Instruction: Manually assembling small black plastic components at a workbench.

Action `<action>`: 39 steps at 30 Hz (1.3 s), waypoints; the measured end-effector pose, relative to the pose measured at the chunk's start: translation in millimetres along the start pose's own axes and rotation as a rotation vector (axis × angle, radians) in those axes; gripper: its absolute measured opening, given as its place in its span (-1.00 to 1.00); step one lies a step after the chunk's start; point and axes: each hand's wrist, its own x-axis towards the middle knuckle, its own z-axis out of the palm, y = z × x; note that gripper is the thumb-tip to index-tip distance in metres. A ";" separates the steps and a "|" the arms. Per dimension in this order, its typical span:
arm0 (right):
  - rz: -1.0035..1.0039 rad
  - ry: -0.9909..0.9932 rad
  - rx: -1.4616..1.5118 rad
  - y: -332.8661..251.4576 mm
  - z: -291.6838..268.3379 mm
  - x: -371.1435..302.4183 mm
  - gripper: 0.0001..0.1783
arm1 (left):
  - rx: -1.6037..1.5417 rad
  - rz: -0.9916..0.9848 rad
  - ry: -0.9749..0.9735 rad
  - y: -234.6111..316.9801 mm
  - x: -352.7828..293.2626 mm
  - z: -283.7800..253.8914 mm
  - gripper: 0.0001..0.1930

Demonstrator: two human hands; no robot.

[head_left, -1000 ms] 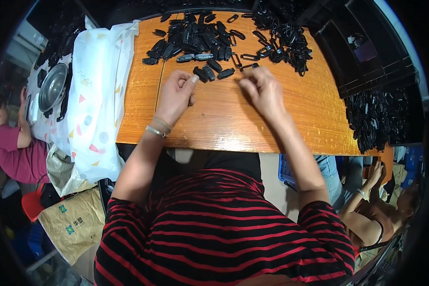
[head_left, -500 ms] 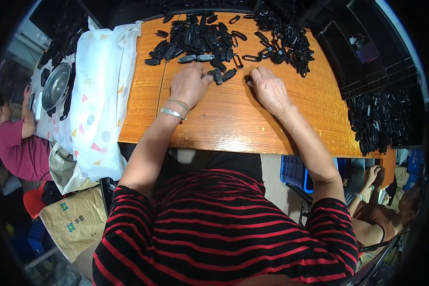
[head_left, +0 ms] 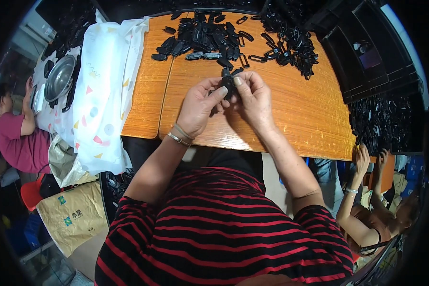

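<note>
Small black part [head_left: 228, 86], held between left hand [head_left: 198, 108] and right hand [head_left: 256, 101], each grip narrow upon it. Wooden counter [head_left: 305, 114] beneath, bearing loose black pieces [head_left: 207, 38] toward its far side.

Both hands [head_left: 198, 110] close together, half-curled

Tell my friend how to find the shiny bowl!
Start at the big wooden table, then look left to the white sheet with colourful shapes. Left of that sheet's bulging part sits the bowl. It's round, silvery metal, unlike the black pieces beside it.
</note>
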 end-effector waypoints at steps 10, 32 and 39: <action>-0.305 0.171 -0.048 18.2 31.8 -26.1 -0.82 | -0.025 0.180 0.118 -2.2 -12.5 4.8 -0.76; -0.483 0.107 -0.488 -16.5 21.5 -27.7 -0.72 | 0.228 0.233 0.090 13.5 -17.8 -1.4 -0.77; -0.464 0.080 -0.500 -14.7 22.5 -28.7 -0.71 | 0.273 0.236 0.109 9.0 -19.6 -5.8 -0.78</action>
